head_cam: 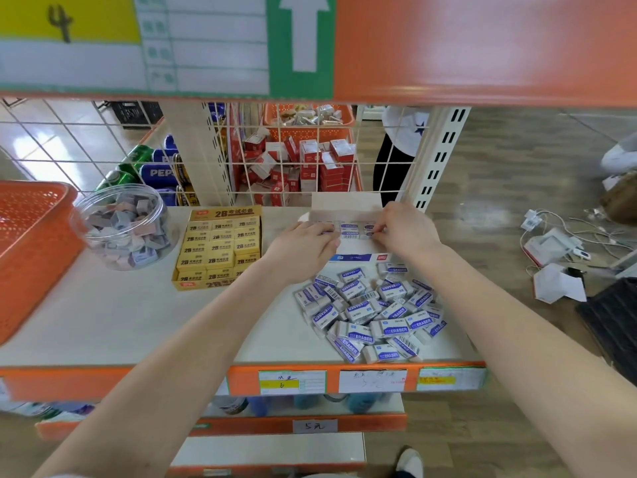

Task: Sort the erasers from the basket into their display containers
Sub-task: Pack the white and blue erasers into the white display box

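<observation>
Blue-and-white erasers (352, 230) in the white box (344, 201) are pinched by both the left hand (301, 244) and the right hand (405, 225)

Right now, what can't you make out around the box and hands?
Head view only.
How full the white box is: left hand and right hand partly cover its row of erasers; their grip is unclear too.
Orange basket contents: partly cut off by the left edge.
Shelf price labels: handwriting too blurred.
</observation>
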